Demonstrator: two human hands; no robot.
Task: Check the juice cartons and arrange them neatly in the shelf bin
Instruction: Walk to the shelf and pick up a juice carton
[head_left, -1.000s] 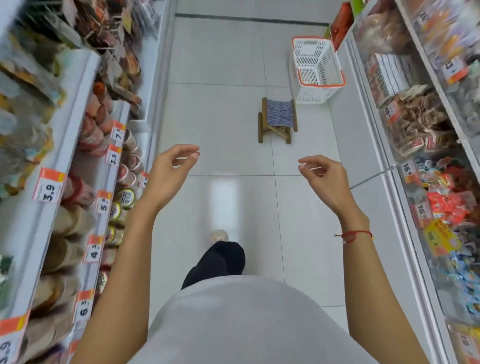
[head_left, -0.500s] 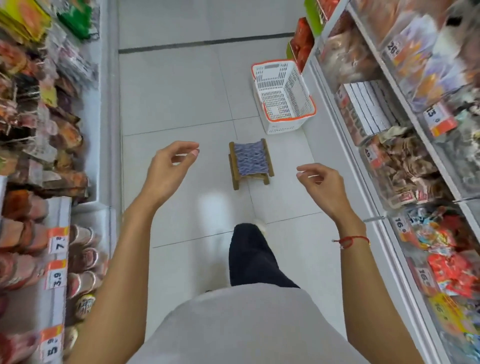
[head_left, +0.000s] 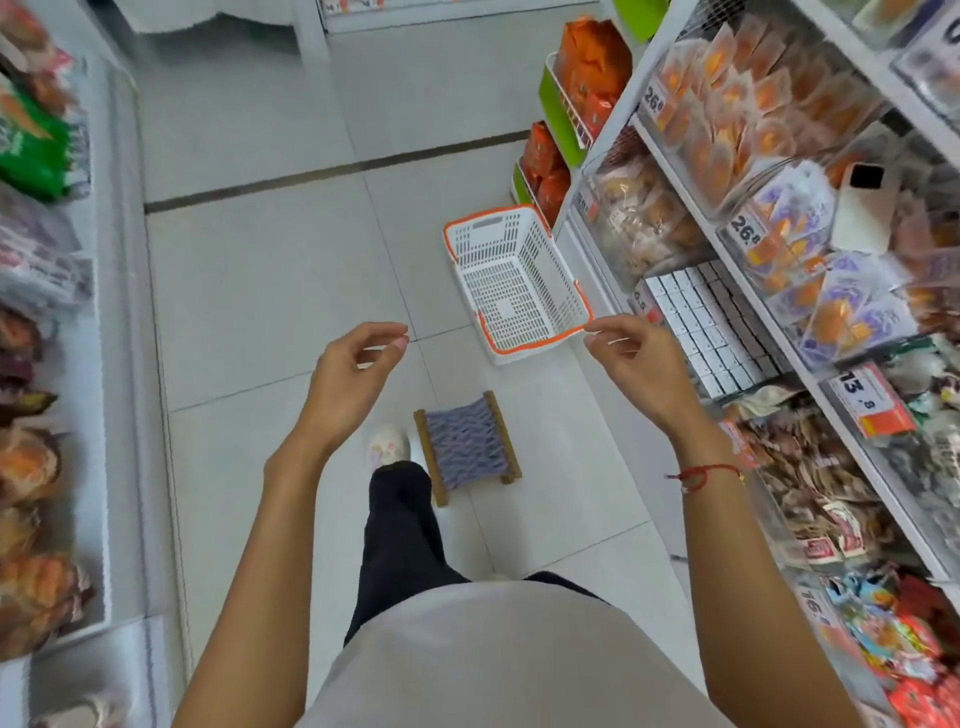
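Observation:
I stand in a shop aisle with both arms raised in front of me. My left hand (head_left: 353, 374) is empty, fingers loosely curled and apart. My right hand (head_left: 631, 364) is also empty, fingers slightly bent, with a red string on its wrist. Rows of small white cartons (head_left: 711, 322) fill a clear bin on the right shelf, just right of my right hand. An empty white basket with an orange rim (head_left: 514, 283) sits on the floor ahead, close to that shelf.
A low wooden stool with a woven purple seat (head_left: 467, 447) stands on the floor by my foot (head_left: 388, 447). Snack shelves line both sides of the aisle: the right shelf (head_left: 810, 364) and the left shelf (head_left: 98, 364). Orange packs fill a green rack (head_left: 558, 119) further ahead.
I have walked forward down the aisle. The stool and basket are now much closer, and the white cartons have come beside my right hand. Both hands stay raised and empty.

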